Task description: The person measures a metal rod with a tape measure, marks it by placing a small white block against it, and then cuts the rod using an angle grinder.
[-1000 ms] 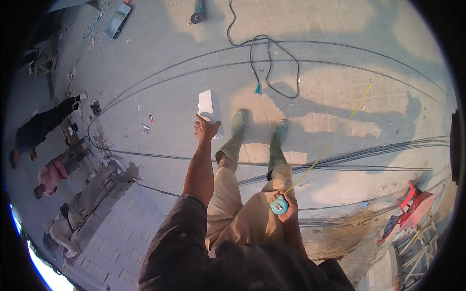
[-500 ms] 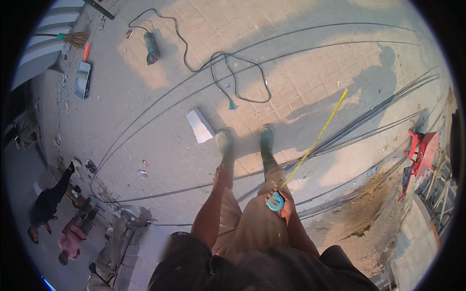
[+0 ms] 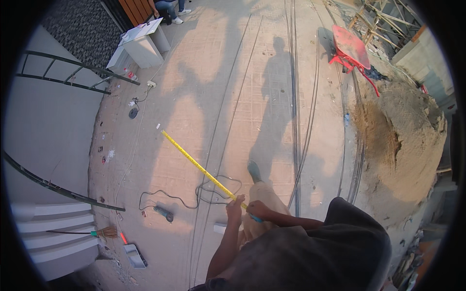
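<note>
A tape measure is held in front of my body, its yellow blade (image 3: 196, 166) drawn out and slanting away to the far left over the paving. My left hand (image 3: 234, 207) is closed around the blade near the case. Beside it, my right hand (image 3: 258, 209) grips the blue-green case (image 3: 255, 218), which is mostly covered by the fingers. The blade's far end appears above the ground; whether it touches, I cannot tell. One green boot (image 3: 254, 171) shows ahead of my trouser leg.
An angle grinder (image 3: 164, 213) with a looped black cord lies left. Long steel bars (image 3: 295, 121) run along the paving. A red wheelbarrow (image 3: 350, 47) and sand heap (image 3: 398, 140) stand right. Left are a dustpan (image 3: 134, 256), broom (image 3: 108, 233) and ladder (image 3: 63, 72). A person sits beyond a white table (image 3: 144, 30).
My body and view have turned right. My left hand has come up from beside my leg and taken hold of the blade, which now points to the far left instead of the far right.
</note>
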Tool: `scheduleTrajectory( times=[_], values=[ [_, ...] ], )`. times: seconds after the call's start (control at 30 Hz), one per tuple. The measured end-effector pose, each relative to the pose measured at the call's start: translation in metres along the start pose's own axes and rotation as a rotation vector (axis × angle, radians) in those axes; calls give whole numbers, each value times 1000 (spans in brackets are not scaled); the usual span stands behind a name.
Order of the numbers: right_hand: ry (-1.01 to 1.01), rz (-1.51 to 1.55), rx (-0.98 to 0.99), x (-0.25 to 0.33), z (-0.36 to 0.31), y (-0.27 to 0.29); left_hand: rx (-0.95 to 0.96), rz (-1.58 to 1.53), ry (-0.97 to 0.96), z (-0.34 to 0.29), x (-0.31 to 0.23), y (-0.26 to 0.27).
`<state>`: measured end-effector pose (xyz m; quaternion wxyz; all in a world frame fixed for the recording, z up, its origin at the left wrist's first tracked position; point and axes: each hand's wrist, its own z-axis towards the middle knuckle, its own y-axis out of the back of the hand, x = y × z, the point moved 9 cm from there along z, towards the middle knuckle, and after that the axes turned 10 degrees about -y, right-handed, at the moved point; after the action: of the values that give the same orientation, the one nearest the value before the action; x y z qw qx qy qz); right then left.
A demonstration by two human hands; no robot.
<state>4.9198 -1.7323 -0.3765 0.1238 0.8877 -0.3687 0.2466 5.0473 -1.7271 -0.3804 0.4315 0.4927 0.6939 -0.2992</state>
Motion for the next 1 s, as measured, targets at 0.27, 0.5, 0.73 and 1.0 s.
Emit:
scheduleTrajectory(
  times=[0.27,0.5,0.73,1.0],
  values=[
    [347,-84,-64,49,-22,169,-40,-128,66,244,-138,-36],
    [-372,680,284,54,-77,257,-229,-156,171,422,-217,-102],
    [-427,718,164,79,-70,303,-216,-208,238,546,-274,-140],
    [-339,584,-86,183,-4,314,-57,-228,286,763,-332,-124]
  ],
)
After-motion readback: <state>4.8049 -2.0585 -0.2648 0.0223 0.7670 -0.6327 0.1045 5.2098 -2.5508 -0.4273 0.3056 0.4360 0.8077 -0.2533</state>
